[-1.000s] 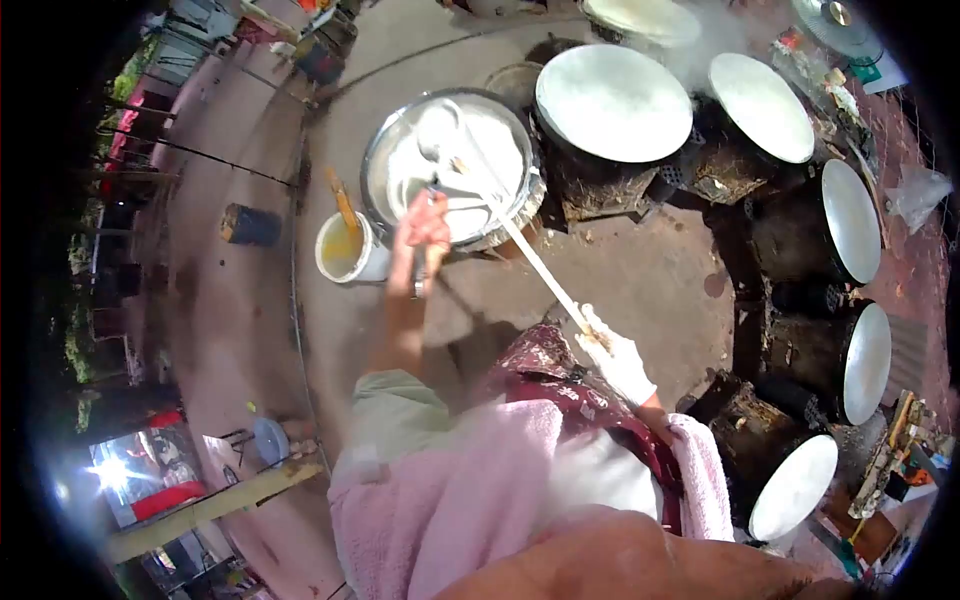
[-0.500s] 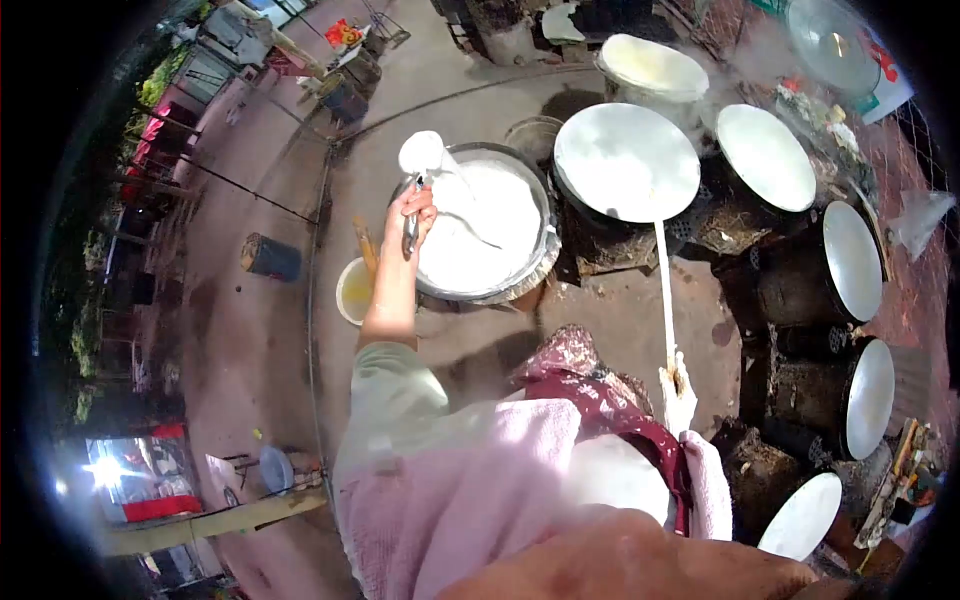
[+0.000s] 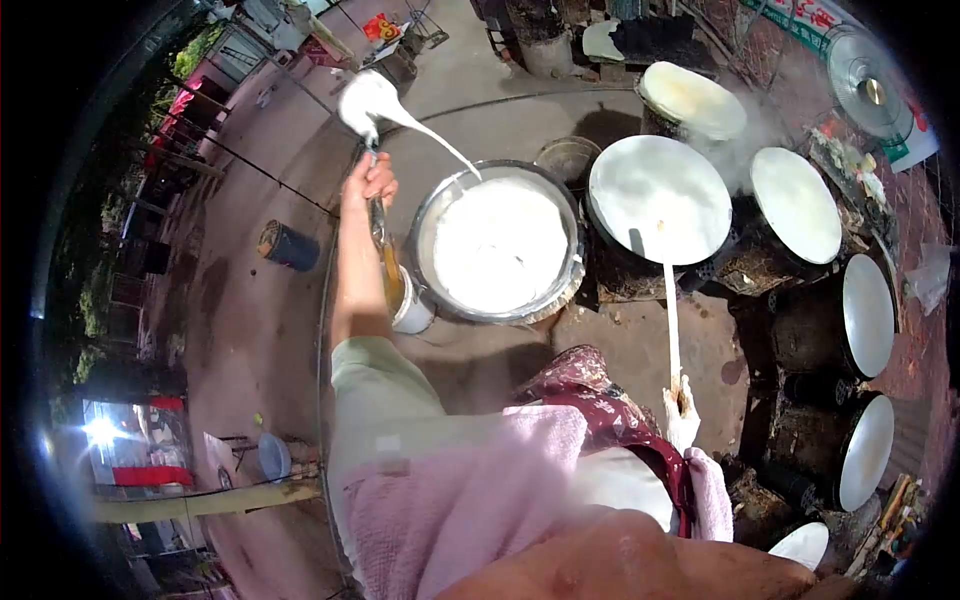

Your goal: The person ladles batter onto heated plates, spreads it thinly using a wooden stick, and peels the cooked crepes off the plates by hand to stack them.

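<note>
My bare left hand (image 3: 370, 182) is closed around the dark handle of a ladle (image 3: 368, 98), raised beyond and left of a wide metal basin (image 3: 428, 235). A white stream runs from the ladle down to the basin, which holds white liquid (image 3: 500, 245). My right hand (image 3: 682, 418), in a whitish glove, grips a long pale stick (image 3: 672, 325). The stick's far end reaches the near part of a round white-topped pan (image 3: 660, 185). Beside the basin, partly behind my left forearm, stands a white bucket (image 3: 414, 308) with a yellowish-brown handle sticking out.
Several more white-topped pans on dark stoves curve down the right side, including an upper one (image 3: 796, 205) near steam. A metal lid (image 3: 868, 90) is at the upper right. A dark cylinder (image 3: 288, 246) lies on the floor at left. Firewood (image 3: 888, 520) is at lower right.
My left hand has lifted the ladle out of the basin and moved it up and left, with liquid now streaming. My right hand has swung the stick from the basin over to the round pan.
</note>
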`<state>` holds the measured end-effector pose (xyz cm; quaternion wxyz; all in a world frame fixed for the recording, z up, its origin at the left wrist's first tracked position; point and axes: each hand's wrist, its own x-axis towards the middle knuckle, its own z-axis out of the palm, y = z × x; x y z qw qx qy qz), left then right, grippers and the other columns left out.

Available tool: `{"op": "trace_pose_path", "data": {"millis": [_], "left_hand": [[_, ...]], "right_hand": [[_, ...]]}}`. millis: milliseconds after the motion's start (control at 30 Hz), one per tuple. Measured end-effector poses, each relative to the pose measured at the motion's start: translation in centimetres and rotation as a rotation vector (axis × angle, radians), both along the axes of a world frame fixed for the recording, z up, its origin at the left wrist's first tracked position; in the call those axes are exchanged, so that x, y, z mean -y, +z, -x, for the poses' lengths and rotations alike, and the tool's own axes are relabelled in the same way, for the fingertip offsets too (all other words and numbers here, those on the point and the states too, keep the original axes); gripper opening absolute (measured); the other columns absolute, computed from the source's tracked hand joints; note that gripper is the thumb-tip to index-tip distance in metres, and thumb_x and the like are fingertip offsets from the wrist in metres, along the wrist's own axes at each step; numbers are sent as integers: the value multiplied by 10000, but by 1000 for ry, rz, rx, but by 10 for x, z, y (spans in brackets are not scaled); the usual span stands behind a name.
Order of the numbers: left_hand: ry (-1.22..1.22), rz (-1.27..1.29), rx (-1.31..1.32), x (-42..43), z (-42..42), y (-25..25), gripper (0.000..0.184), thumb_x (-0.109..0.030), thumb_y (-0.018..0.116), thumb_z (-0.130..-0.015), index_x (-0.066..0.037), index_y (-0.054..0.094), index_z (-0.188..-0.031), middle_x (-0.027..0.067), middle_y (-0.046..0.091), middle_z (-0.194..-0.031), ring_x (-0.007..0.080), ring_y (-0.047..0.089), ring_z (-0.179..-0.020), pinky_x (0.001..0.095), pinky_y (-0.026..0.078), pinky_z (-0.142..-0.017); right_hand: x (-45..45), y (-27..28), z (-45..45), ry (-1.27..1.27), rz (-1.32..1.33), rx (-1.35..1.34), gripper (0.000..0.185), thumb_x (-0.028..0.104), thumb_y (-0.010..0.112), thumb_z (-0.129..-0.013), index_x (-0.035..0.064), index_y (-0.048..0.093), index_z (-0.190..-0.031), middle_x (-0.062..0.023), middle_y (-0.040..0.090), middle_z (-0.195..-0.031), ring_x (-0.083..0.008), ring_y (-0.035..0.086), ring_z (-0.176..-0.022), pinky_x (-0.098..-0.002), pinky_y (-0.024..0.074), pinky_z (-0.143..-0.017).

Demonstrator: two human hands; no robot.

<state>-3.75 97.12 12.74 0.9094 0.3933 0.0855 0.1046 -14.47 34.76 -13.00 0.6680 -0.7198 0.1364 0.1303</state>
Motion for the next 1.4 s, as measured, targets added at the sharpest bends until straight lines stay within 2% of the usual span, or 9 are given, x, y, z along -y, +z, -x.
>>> {"op": "trace_pose_path", "data": {"millis": [200, 267, 400, 500, 667, 833, 1100, 1200, 1400], "left_hand": [[35, 301, -191, 19, -18, -56, 277, -243, 443, -1008, 11, 554, -1012, -74, 387, -552, 53, 304, -411, 227, 264, -458], [34, 175, -230, 30, -17, -53, 261, -227, 436, -1011, 6, 553, -990, -58, 393, -559, 64, 306, -414, 233, 263, -447], [307, -736, -334, 82, -1, -22, 282, -220, 439, -1009, 18, 527, -884, 2, 416, -596, 91, 344, -420, 251, 263, -374], [187, -615, -358, 89, 4, -20, 284, -220, 436, -1010, 13, 526, -875, -2, 399, -590, 91, 330, -405, 238, 238, -373], [-378, 444, -98, 72, 7, -88, 205, -168, 423, -1013, 29, 476, -998, -59, 384, -616, 10, 341, -386, 210, 285, -462], [-400, 756, -107, 113, 17, -131, 187, -128, 396, -1016, 50, 454, -1027, -61, 401, -628, 4, 388, -392, 198, 307, -505], [-124, 176, -88, 129, 32, 20, 261, -194, 410, -1025, 56, 460, -1081, -61, 409, -632, -12, 333, -353, 174, 225, -393], [-371, 206, 259, 87, 32, 72, 349, -267, 316, -1055, 37, 480, -1100, -58, 368, -608, 1, 283, -320, 190, 197, -372], [-51, -136, -12, 52, 12, 56, 324, -301, 504, -984, 14, 579, -1008, -64, 407, -623, 36, 273, -376, 201, 233, -445]], "right_hand": [[12, -11, 1, -19, 21, 13, 583, 79, 648, -895, -40, 396, -1406, -106, 467, -1423, -132, 478, -1219, -248, 347, -1034], [16, -12, 2, -45, 25, -6, 585, 76, 650, -893, -45, 395, -1405, -115, 460, -1427, -138, 470, -1233, -253, 342, -1042], [23, -25, 6, -116, 10, -24, 583, 78, 653, -893, -50, 398, -1401, -121, 454, -1428, -144, 457, -1253, -265, 334, -1059], [21, -19, 2, -110, -11, -33, 585, 80, 658, -890, -47, 403, -1400, -122, 452, -1430, -150, 457, -1259, -275, 331, -1065], [16, 0, -8, -58, 5, 21, 584, 72, 657, -886, -69, 400, -1391, -134, 450, -1432, -157, 453, -1266, -278, 323, -1075], [16, -4, 0, -97, 18, 13, 569, 53, 654, -885, -76, 409, -1382, -136, 460, -1421, -159, 475, -1244, -281, 336, -1069], [15, -15, 11, -91, 56, -50, 598, 97, 664, -889, -54, 392, -1401, -125, 458, -1424, -158, 450, -1266, -273, 324, -1071], [15, -37, 10, -100, 27, -21, 595, 99, 663, -888, -52, 397, -1398, -130, 450, -1432, -162, 439, -1280, -275, 311, -1079], [6, -31, 3, -75, -16, 6, 593, 90, 661, -885, -52, 398, -1398, -150, 445, -1432, -163, 436, -1285, -278, 319, -1073]]}}
